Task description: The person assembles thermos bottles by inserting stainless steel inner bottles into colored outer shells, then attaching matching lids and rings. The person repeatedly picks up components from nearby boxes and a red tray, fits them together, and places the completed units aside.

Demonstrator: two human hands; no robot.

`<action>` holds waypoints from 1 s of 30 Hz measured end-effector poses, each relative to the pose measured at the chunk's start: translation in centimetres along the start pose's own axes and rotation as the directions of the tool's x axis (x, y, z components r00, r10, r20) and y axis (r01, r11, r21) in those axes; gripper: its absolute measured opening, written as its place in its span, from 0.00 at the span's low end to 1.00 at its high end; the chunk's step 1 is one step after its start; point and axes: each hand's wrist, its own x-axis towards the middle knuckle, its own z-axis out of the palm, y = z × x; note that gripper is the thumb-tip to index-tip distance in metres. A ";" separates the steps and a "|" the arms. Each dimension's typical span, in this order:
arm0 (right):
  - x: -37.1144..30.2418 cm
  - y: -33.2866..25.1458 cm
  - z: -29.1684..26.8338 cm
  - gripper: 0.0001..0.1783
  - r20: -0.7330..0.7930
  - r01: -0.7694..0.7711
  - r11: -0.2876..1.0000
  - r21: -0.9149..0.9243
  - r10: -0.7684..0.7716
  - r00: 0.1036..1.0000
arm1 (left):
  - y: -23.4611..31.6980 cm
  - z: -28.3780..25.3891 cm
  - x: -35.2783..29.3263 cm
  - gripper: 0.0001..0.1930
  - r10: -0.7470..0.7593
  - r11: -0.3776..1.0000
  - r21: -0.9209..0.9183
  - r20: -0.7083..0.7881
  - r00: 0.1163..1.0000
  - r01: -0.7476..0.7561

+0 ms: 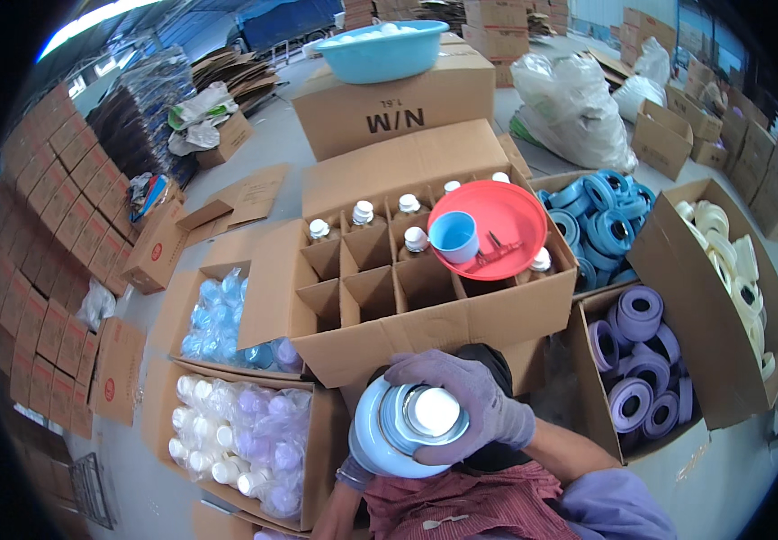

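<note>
Close to my body I hold a light blue vacuum flask (375, 432) with a white stopper (436, 411) and a shiny metal band around its neck. My right hand (488, 405), in a grey glove, is closed over the flask's far and right sides near the top. My left hand (354, 473), also gloved, grips the flask low on its left side; its fingers are mostly hidden. Just beyond the flask stands an open divided carton (425, 326) with several white-capped bottles (364, 213) in its cells. A red round tray (519, 211) lies on top, bearing a blue cup (454, 236).
At left are cartons of bagged blue cups (218, 315) and bagged white and purple caps (249, 432). Boxes at right hold blue rings (605, 225), purple rings (641, 369) and cream parts (722, 252). Behind, a blue basin (380, 58) sits on a closed carton (353, 117).
</note>
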 end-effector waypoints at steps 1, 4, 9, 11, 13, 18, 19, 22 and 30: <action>-0.4 0.2 -0.8 0.42 0.006 -0.011 1.000 0.007 0.011 1.000 | 0.0 1.0 0.8 0.24 0.010 1.000 0.014 0.054 0.998 -0.011; -2.1 0.7 -2.5 0.44 0.024 -0.054 0.998 0.028 0.053 0.998 | -0.2 3.1 1.8 0.23 0.015 0.999 0.039 0.146 0.989 -0.021; -3.0 -0.1 -4.0 0.47 -0.091 0.017 0.998 -0.060 -0.022 0.996 | 0.0 3.6 1.8 0.23 -0.020 0.998 0.061 0.120 0.993 0.013; -3.0 -0.7 -4.5 0.48 -0.207 0.026 0.988 -0.152 -0.058 0.977 | -0.1 3.4 1.2 0.23 -0.038 0.998 0.055 0.083 0.996 0.034; -3.3 -1.3 -5.1 0.48 -0.257 -0.033 0.984 -0.175 -0.013 0.966 | -0.1 3.3 0.4 0.23 -0.052 0.997 0.053 0.035 0.998 0.050; -3.7 -2.6 -5.0 0.45 -0.392 -0.149 0.960 -0.235 0.047 0.919 | -0.7 4.1 -1.2 0.23 -0.086 0.995 0.042 -0.058 0.995 0.088; -3.5 -2.9 -5.0 0.45 -0.393 -0.143 0.959 -0.245 0.037 0.919 | -0.8 4.2 -1.7 0.23 -0.094 0.995 0.038 -0.083 0.992 0.097; -2.7 -3.2 -5.5 0.43 -0.393 -0.186 0.969 -0.161 0.110 0.913 | -1.1 4.6 -2.3 0.23 -0.101 0.994 0.038 -0.144 0.984 0.107; -3.9 -0.7 -4.9 0.45 -0.257 0.016 0.998 -0.058 -0.030 0.966 | -1.1 1.4 -0.4 0.22 -0.076 0.992 0.086 -0.156 0.985 0.090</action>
